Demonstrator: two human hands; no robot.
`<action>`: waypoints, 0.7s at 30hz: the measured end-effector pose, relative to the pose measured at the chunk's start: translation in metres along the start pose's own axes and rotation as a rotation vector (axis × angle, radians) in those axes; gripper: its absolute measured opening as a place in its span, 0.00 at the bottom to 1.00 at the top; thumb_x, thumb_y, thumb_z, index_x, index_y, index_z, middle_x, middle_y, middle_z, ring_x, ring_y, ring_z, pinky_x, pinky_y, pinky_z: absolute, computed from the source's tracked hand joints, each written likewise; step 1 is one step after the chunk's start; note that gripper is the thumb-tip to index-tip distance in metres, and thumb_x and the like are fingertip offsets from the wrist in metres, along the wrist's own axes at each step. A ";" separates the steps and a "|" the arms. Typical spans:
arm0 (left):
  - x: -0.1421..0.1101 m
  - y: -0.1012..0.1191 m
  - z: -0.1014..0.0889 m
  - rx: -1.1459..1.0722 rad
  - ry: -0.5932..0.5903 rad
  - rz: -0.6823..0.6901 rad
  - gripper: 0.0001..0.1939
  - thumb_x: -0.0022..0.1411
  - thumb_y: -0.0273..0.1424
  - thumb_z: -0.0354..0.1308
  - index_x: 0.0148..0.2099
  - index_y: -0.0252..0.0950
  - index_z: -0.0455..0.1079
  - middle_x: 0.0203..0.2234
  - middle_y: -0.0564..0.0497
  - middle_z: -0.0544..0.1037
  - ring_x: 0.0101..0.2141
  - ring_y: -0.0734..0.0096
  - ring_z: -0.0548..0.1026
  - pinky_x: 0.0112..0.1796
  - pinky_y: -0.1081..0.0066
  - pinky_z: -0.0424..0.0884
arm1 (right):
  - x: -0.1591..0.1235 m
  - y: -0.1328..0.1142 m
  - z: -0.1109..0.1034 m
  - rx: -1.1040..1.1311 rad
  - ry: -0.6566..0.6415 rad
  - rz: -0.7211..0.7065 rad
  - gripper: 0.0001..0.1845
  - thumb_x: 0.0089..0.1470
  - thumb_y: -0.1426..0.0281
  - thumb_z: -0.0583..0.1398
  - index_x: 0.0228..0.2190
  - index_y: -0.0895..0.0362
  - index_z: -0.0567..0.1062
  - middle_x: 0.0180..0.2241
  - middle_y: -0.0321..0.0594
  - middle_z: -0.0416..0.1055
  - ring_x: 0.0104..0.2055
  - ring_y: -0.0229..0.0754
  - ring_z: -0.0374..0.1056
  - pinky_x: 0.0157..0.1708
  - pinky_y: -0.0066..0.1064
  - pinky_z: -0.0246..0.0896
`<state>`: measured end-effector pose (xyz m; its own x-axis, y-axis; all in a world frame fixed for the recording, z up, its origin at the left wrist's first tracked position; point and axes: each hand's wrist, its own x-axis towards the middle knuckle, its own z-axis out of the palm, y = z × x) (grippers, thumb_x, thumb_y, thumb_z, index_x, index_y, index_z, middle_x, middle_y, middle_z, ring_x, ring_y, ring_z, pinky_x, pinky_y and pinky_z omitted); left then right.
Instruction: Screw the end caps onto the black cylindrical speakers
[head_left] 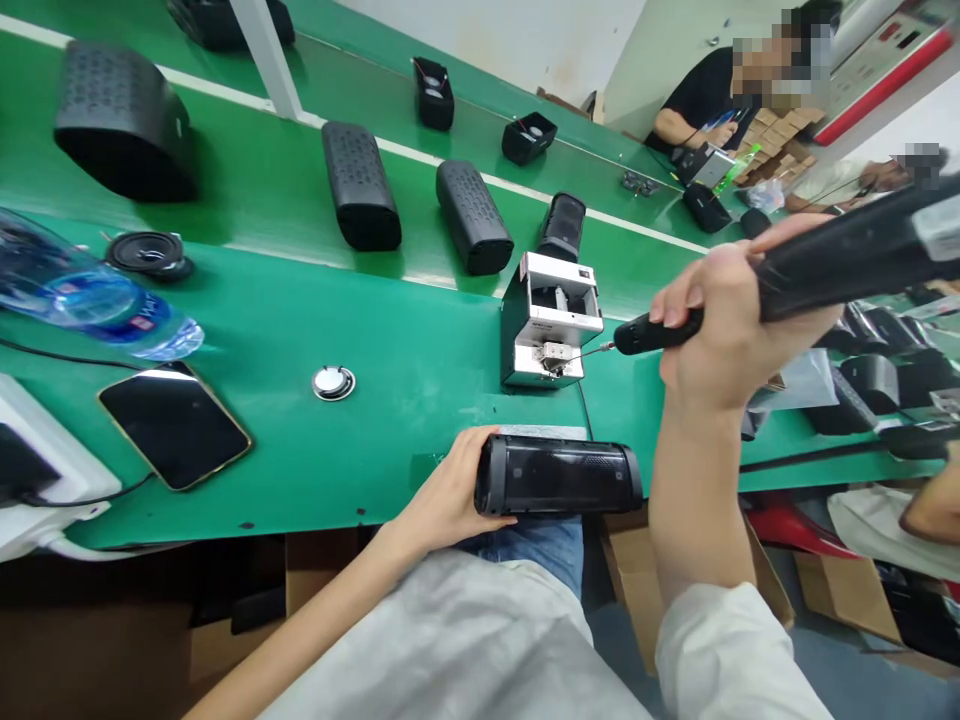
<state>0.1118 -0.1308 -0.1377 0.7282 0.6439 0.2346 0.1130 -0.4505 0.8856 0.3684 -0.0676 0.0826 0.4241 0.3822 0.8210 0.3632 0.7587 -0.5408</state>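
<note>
My left hand (469, 480) is closed around the left end of a black speaker (562, 478), which lies sideways at the table's front edge. A grey pad (544, 432) shows just behind the speaker. Raised on the right, my right hand (724, 310) grips a black electric screwdriver (847, 260). The screwdriver's thin bit points left and meets the front of a screw feeder (555, 355), a small white-and-black box; whether a screw is on the tip I cannot make out.
Several black speakers (472, 215) stand along the green bench behind the feeder. At left are a phone (176, 425), a water bottle (97, 300), a loose speaker driver (150, 255) and a small round metal part (333, 383). Other people (701, 100) sit at the right.
</note>
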 end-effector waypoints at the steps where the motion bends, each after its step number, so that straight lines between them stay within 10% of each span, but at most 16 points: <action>1: 0.000 0.000 0.000 -0.001 0.002 -0.002 0.61 0.57 0.37 0.86 0.81 0.48 0.51 0.70 0.35 0.70 0.70 0.31 0.73 0.68 0.33 0.76 | -0.002 0.005 0.000 -0.018 -0.022 0.017 0.12 0.64 0.71 0.73 0.38 0.50 0.74 0.20 0.24 0.61 0.15 0.37 0.60 0.15 0.30 0.55; 13: -0.001 0.000 -0.001 0.011 -0.016 -0.019 0.63 0.58 0.38 0.87 0.81 0.48 0.49 0.72 0.35 0.68 0.72 0.32 0.71 0.69 0.32 0.75 | -0.009 0.019 0.001 -0.160 -0.016 0.145 0.20 0.64 0.56 0.77 0.41 0.48 0.72 0.20 0.24 0.61 0.16 0.37 0.57 0.16 0.36 0.56; 21: 0.000 0.001 -0.003 -0.003 -0.022 0.001 0.60 0.60 0.40 0.85 0.82 0.47 0.50 0.71 0.34 0.69 0.71 0.31 0.71 0.69 0.32 0.74 | -0.010 -0.023 -0.001 -0.085 -0.002 0.175 0.10 0.58 0.74 0.66 0.39 0.48 0.74 0.21 0.24 0.58 0.16 0.37 0.55 0.15 0.35 0.52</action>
<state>0.1104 -0.1294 -0.1352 0.7432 0.6297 0.2261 0.1104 -0.4488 0.8868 0.3567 -0.0890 0.0868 0.4858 0.5054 0.7131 0.3530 0.6330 -0.6890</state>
